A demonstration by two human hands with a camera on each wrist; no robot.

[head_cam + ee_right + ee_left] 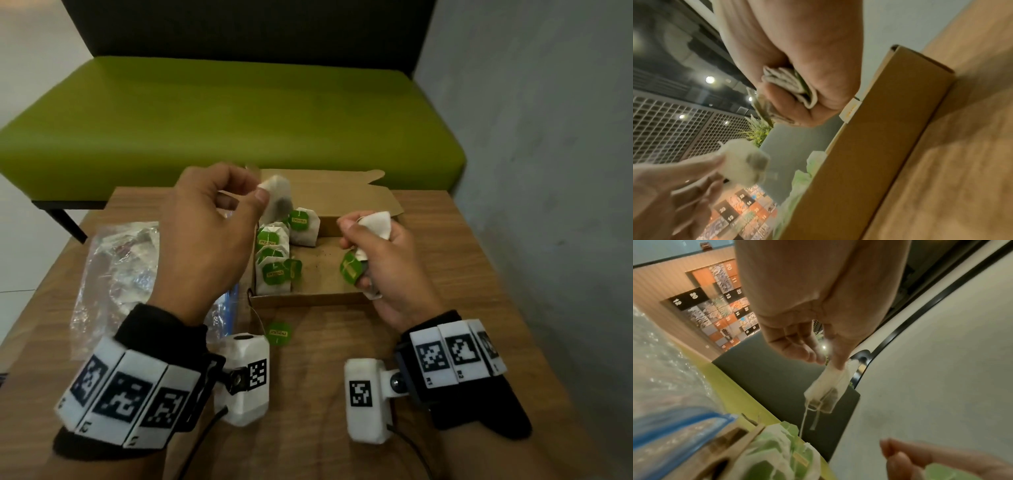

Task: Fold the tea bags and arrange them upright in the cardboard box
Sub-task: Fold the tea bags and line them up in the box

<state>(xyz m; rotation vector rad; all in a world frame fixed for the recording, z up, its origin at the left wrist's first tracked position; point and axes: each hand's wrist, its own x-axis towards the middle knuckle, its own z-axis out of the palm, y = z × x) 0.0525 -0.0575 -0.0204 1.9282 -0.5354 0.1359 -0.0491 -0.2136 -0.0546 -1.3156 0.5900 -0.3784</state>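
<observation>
An open cardboard box (308,299) lies on the wooden table, with several folded tea bags (274,270) standing upright along its left side, green tags facing me. My left hand (219,219) pinches one white tea bag (279,198) by its top corner above the box's back left; the bag (825,395) dangles with its string hanging down. My right hand (373,253) grips a bunch of tea bags (375,222) over the box's right side, a green tag (350,270) sticking out below; the folded bags (791,86) sit in its palm.
A crumpled clear plastic bag (116,270) lies on the table left of the box. A loose green tag (281,333) on a string lies in front of the box. A green bench (222,120) stands behind the table, a grey wall to the right.
</observation>
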